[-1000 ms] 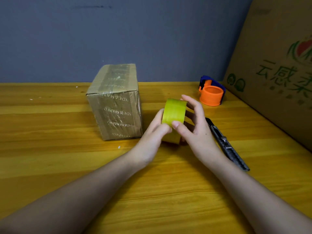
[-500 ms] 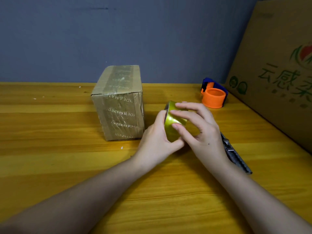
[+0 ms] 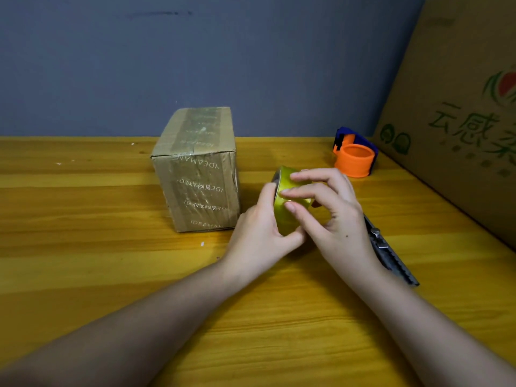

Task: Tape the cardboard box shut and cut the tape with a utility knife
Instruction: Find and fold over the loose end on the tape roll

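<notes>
A small cardboard box (image 3: 199, 174), wrapped in printed clear tape, stands upright on the wooden table (image 3: 83, 261). Just right of it I hold a roll of yellow-green tape (image 3: 287, 191) above the table. My left hand (image 3: 262, 236) grips the roll from below and the left side. My right hand (image 3: 332, 216) lies over its top and right side, fingertips pressed on the outer surface. A dark utility knife (image 3: 388, 250) lies on the table under and behind my right wrist, partly hidden.
An orange and blue tape dispenser (image 3: 354, 156) sits at the back right. A large printed cardboard sheet (image 3: 458, 121) leans along the right edge. A grey wall closes off the far side of the table.
The roll has turned in my hands, from its broad face toward me to tilted with its core toward the left. My right fingers moved over its top.
</notes>
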